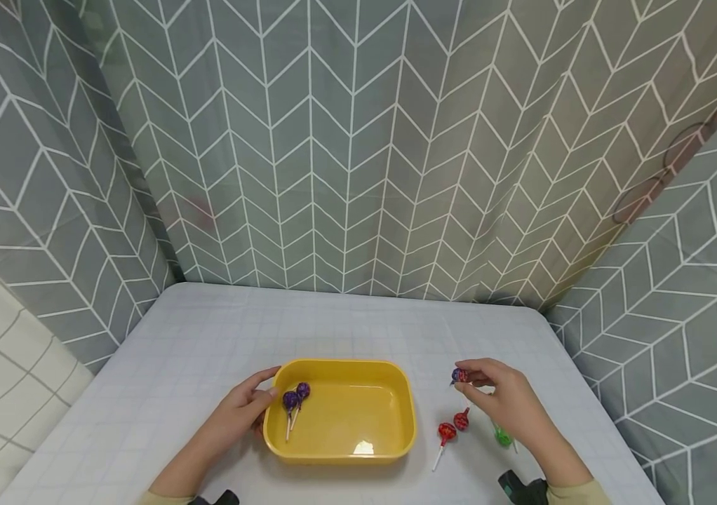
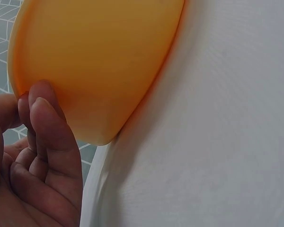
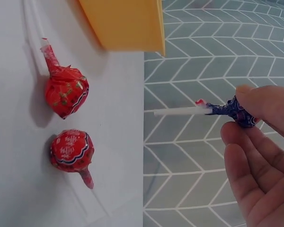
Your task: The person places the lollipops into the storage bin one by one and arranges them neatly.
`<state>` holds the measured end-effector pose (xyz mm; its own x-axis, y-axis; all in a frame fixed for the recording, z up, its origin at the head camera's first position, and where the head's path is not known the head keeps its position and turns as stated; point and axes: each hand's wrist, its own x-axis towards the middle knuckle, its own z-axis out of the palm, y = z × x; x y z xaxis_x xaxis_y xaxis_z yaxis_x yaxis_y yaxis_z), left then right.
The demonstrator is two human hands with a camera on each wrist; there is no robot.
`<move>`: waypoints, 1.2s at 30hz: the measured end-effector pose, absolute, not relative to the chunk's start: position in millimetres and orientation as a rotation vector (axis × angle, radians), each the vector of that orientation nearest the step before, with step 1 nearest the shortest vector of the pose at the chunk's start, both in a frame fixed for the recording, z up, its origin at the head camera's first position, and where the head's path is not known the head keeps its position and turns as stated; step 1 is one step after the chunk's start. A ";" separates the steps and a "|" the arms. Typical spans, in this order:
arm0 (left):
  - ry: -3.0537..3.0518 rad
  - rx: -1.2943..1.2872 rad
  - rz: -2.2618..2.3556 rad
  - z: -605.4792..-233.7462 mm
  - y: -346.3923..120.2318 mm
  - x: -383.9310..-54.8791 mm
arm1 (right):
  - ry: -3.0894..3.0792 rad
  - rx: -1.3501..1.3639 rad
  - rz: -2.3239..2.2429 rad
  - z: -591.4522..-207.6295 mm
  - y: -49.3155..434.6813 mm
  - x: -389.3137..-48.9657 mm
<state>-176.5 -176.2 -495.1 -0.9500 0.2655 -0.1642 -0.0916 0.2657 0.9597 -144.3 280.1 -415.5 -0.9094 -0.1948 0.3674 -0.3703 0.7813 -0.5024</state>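
My right hand (image 1: 504, 393) pinches a dark blue-wrapped lollipop (image 3: 242, 113) by its candy head, above the table to the right of the yellow tray (image 1: 346, 459). The white stick of that lollipop points away from the fingers in the right wrist view. At the tray's left end, my left hand (image 1: 241, 407) grips the rim between thumb and fingers. Two purple lollipops (image 1: 290, 400) lie inside the tray at its left side. Below my right hand are two red lollipops (image 3: 67, 92) on the table, and a green lollipop (image 1: 502, 438) lies partly hidden by the hand.
A white cloth (image 1: 257, 315) with a faint grid covers the table. Grey curtains (image 1: 346, 154) with white chevron lines hang behind it and at both sides. White tiles (image 1: 5, 372) show at the far left.
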 end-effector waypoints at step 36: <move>2.234 0.176 1.746 -495.1 -177.1 -176.3 | -2.674 0.559 0.962 -403.4 252.2 -166.7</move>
